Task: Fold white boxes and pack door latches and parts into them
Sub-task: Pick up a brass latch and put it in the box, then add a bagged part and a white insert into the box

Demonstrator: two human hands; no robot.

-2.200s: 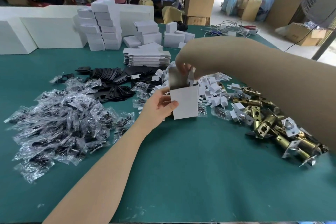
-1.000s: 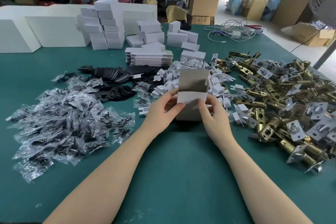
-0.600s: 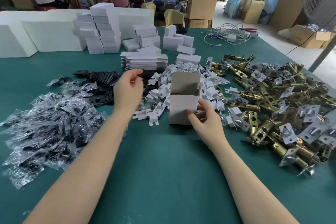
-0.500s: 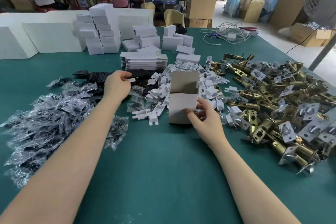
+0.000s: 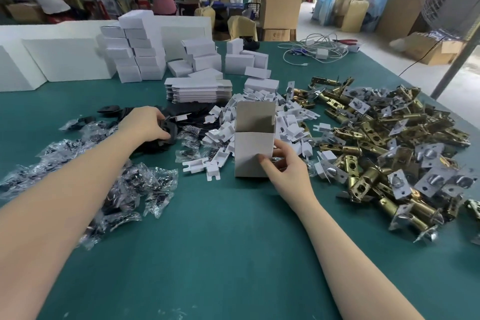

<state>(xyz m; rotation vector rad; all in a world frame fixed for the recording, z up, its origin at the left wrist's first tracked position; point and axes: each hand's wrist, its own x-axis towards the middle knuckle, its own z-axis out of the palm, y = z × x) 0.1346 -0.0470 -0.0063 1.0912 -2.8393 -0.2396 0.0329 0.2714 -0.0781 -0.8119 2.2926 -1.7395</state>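
A white box [image 5: 251, 149] stands upright on the green table [image 5: 233, 254] with its top flap raised and its mouth showing. My right hand [image 5: 284, 167] grips its lower right corner, thumb on the front face. My left hand [image 5: 145, 125] reaches left to the pile of black plates [image 5: 187, 113] and pinches one black plate [image 5: 168, 130]. Brass door latches [image 5: 384, 143] are heaped to the right of the box. Small white card inserts [image 5: 259, 122] lie scattered around and behind the box.
Clear bags of black parts [image 5: 78, 171] spread across the left. A stack of flat box blanks [image 5: 198, 89] and folded white boxes [image 5: 137, 57] stand behind. Cables [image 5: 315, 50] lie at the far right. Two people work at benches beyond the table.
My left hand left the box, swung out to the black plates and took hold of one. My right hand stayed on the box, which now stands on the table.
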